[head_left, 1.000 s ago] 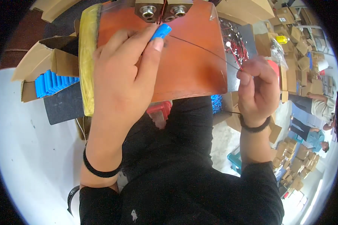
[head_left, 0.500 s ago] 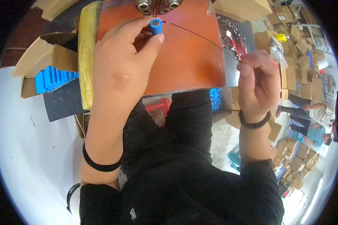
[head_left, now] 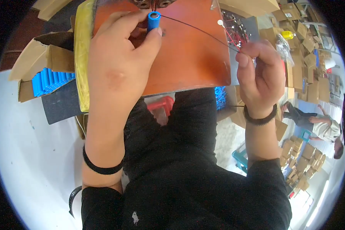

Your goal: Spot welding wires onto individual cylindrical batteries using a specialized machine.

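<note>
Blue, the cell (head_left: 153, 24) at twelve o'clock is pinched by the left hand (head_left: 120, 59), while the right hand (head_left: 262, 76), fingers closed on a dark wire (head_left: 197, 28) toward two o'clock, could pull that wire loose by tugging too hard.

The blue cylinder (head_left: 153, 25) in my left hand (head_left: 120, 53) looks like smooth plastic with a dull metal end; the orange table (head_left: 191, 61) has a smooth top with a soft sheen. Shiny yellow wrapping (head_left: 82, 57) lines the table's left edge, and left of the table sits a matt cardboard box (head_left: 60, 58).
</note>
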A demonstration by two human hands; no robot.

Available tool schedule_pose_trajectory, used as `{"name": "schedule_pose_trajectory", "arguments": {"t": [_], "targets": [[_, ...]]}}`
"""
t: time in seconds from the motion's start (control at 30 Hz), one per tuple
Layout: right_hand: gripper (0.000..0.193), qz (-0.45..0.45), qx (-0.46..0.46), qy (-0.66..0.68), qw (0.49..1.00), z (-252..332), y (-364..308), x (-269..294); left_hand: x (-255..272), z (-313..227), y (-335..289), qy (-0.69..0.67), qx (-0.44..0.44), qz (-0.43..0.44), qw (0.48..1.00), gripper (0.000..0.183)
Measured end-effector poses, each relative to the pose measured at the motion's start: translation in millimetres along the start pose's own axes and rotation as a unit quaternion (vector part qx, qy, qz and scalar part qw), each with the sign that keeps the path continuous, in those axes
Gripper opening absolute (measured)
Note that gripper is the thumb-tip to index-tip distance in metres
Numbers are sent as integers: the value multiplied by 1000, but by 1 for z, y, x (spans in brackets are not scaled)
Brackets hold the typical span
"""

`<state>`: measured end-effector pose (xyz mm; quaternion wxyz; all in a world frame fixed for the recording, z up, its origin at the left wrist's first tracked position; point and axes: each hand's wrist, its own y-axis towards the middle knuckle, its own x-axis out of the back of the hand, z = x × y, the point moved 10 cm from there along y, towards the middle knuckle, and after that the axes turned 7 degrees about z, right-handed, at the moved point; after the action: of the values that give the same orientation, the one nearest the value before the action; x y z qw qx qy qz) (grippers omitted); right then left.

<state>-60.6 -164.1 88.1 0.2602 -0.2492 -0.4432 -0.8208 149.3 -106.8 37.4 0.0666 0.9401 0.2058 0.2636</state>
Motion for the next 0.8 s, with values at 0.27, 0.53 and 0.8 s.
{"name": "schedule_pose_trajectory", "arguments": {"t": [0.27, 0.53, 0.8], "targets": [[16, -18, -43, 11, 999, -6, -5, -6, 2, 7, 1, 39, 49, 12, 998, 31], [11, -38, -54, 45, 997, -12, -5, -4, 5, -2, -2, 66, 68, 1, 995, 31], [15, 62, -157, 187, 968, -21, 8, -16, 8, -9, -24, -83, 30, 94, 992, 38]]}}
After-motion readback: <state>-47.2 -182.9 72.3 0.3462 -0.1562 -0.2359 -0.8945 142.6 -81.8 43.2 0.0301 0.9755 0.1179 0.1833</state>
